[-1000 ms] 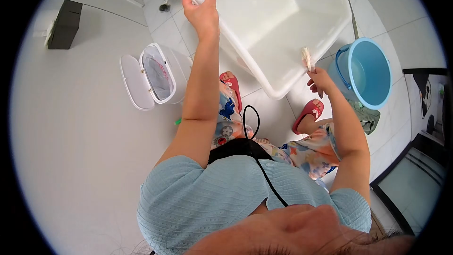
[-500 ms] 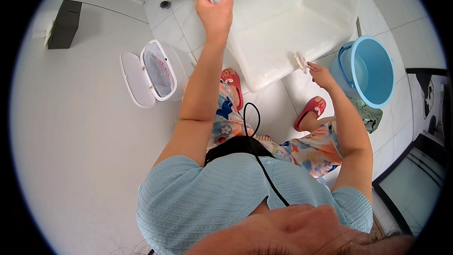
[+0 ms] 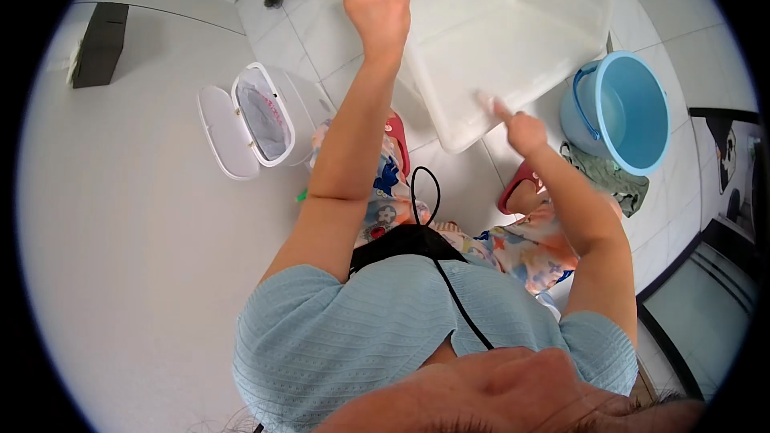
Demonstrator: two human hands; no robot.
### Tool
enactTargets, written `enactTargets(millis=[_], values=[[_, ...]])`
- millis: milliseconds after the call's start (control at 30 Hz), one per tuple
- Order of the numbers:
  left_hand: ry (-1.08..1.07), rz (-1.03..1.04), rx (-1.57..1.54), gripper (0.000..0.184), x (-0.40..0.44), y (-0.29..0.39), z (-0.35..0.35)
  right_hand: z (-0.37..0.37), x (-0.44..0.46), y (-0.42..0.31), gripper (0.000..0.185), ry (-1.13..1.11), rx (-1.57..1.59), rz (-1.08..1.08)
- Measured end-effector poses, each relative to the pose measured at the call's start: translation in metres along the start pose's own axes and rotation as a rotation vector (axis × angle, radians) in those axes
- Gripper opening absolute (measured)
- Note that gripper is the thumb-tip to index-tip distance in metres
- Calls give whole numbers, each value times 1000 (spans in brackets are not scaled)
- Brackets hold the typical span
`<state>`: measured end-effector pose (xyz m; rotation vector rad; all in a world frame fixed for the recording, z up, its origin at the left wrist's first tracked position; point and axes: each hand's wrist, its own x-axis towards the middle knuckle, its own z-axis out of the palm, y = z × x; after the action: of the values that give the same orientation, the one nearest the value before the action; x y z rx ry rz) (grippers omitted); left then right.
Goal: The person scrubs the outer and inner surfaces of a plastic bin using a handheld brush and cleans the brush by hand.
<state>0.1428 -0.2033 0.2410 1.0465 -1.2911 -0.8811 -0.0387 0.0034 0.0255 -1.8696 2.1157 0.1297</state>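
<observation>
A big white plastic tub is tilted over the floor, its open inside facing me. My left hand is closed around the tub's rim at its upper left. Near the tub's lower edge, my right hand is closed on the handle of a small white brush, whose head is blurred and lies over the tub's inner surface. A light blue bucket with a dark blue handle stands to the right of my right hand.
At left stands a white bin with its lid open and a grey liner. Green cloth lies by the bucket. A dark box is at far left, a glass-topped black-framed piece at lower right. My feet are below the tub.
The tub has tilted and shifted, and my left hand on its rim has moved right. My right hand has moved left with the brush.
</observation>
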Motion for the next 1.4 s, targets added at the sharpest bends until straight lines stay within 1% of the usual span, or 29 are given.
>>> enactTargets(millis=[67,133,200,233,267,300,333,400,533,600,667,733,800,867,900,967,1067,1133,1200,1267,1400], values=[[9,11,32,23,-1,2,0,2,8,30,63,-1,-20,-5],[15,38,20,23,1,-5,0,-2,5,28,64,-3,-34,-10],[25,60,9,23,1,-8,-1,-6,-5,15,65,-43,-57,-101],[16,14,8,22,1,-5,-3,-11,-8,10,65,-50,-59,-102],[6,-26,6,22,1,-3,-3,-17,-9,7,65,-101,-45,-86],[8,-28,5,22,1,-1,-3,-23,-10,4,64,-154,-30,-70],[5,-23,13,22,0,0,-4,-30,-9,3,64,-156,-33,-72],[8,-24,21,23,-2,-1,-5,-40,-8,3,52,-293,-57,-100],[21,-98,38,26,0,-17,-10,-29,15,0,57,-297,-18,-155],[31,-120,26,27,-1,-28,-15,-21,29,-8,54,-359,-42,-107],[38,-191,-16,28,2,-38,-18,-9,43,-12,54,-364,-34,-120],[30,-198,-15,29,-1,-39,-17,6,54,-15,54,-381,-24,-136],[17,-204,-16,30,-3,-39,-15,20,66,-16,54,-338,38,-133],[-41,-202,-102,32,-3,-39,-13,33,80,-21,54,-334,64,-145],[-36,-205,-96,32,-3,-39,-11,36,85,-23,55,-320,90,-148],[-65,-173,-19,35,-1,-40,-7,40,96,-25,54,-302,108,-165],[-82,-128,-36,38,-1,-37,-1,44,112,-28,53,-273,129,-186],[-100,-134,-36,39,0,-37,1,43,124,-32,53,-268,135,-197],[-119,-141,-34,40,0,-35,1,42,136,-36,53,-282,169,-147],[-118,-222,-44,41,0,-29,3,41,150,-38,52,-282,170,-144],[-130,-242,-27,42,-2,-21,5,37,178,-42,50,-279,148,-130]])
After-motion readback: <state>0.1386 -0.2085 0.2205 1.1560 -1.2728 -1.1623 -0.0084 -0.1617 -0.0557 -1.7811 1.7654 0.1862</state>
